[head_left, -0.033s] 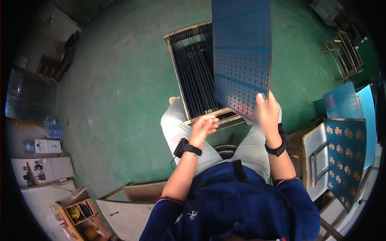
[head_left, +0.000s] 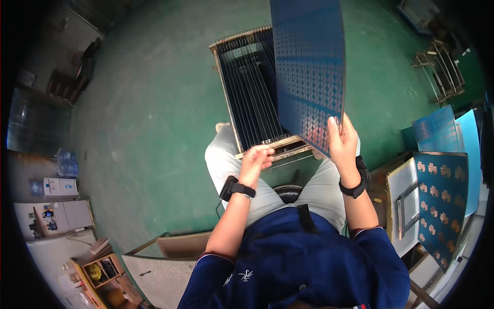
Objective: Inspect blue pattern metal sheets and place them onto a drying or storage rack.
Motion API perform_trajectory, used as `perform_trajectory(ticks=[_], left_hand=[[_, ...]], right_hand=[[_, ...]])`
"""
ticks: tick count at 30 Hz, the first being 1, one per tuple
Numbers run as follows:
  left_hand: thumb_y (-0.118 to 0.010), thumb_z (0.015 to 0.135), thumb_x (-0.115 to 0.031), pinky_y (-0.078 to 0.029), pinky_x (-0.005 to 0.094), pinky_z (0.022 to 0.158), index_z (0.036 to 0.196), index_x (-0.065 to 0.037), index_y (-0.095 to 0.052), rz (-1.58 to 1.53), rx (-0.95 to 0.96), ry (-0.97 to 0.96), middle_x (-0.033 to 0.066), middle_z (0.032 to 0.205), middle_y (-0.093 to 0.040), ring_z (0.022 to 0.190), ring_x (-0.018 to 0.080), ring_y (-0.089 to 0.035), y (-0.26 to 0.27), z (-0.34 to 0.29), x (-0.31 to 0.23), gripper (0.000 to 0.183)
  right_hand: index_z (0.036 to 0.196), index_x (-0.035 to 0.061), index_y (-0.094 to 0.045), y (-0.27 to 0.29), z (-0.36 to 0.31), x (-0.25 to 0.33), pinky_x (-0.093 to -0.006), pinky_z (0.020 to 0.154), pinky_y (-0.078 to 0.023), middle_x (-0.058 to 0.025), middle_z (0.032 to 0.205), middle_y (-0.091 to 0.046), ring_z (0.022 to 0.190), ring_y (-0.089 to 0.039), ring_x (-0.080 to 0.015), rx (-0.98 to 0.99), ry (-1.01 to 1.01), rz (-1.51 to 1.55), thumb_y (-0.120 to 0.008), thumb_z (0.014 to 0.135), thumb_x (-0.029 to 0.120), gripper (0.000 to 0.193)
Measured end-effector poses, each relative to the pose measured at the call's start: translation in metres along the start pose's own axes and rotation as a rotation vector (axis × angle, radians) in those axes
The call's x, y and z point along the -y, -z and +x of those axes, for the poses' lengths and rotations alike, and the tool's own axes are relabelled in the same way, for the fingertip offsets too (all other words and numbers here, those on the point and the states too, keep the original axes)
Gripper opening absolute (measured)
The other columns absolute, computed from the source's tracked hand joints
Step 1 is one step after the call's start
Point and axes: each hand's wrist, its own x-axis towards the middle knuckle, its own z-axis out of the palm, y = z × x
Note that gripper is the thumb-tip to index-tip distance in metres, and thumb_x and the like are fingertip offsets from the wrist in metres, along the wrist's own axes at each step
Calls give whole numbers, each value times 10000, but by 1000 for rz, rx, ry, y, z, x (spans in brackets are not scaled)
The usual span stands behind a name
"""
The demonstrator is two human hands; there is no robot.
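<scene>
My right hand [head_left: 343,140] is clamped on the lower corner of a large blue patterned panel [head_left: 309,67], held up at upper centre of the frame. My left hand [head_left: 256,160] hangs loosely curled and empty at centre, just below the slotted rack [head_left: 252,98] on the green floor [head_left: 154,103].

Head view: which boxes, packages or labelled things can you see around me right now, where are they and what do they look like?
White carton: far left by the wall, boxy, small blue markings.
White cabinet: just below it, a coloured sticker patch on its face.
Cardboard box: lower left beside the person, brown, flaps open.
Water bottles: above the carton, clear bluish plastic.
</scene>
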Motion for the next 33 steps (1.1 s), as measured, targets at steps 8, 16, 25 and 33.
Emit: perform_trajectory(ticks=[8,16,25,33], left_hand=[[-505,895,-55,-467,224,737,1003,-48,-601,340,-252,-458,34,935,-640,815,92,-577,24,67,-18,145],[-611,778,-92,-278,450,1028,1114,-115,-565,1110,-657,-759,111,1262,-469,1232,309,-377,9,98,-1,340],[-540,805,-120,-305,475,1001,1186,-77,-528,1179,-639,-761,129,1344,-401,1228,326,-375,17,105,19,383],[-537,800,-119,-319,469,989,1194,-83,-523,1201,-646,-747,134,1353,-391,1222,339,-385,17,108,19,396]], right_hand=[[1209,-43,-494,-33,30,-28,-238,589,-453,-134,739,-614,611,-542,-102,-5,58,-261,-516,886,69,342],[1168,-50,-509,-46,56,-37,-373,690,-488,-276,829,-599,795,-610,-392,110,77,-446,-508,850,39,330],[1144,-54,-520,-58,89,-39,-400,710,-490,-263,841,-613,827,-609,-391,236,34,-507,-504,846,45,315],[1181,-45,-489,-93,77,-92,-442,821,-475,-273,970,-598,938,-577,-412,348,-84,-823,-499,836,47,358]])
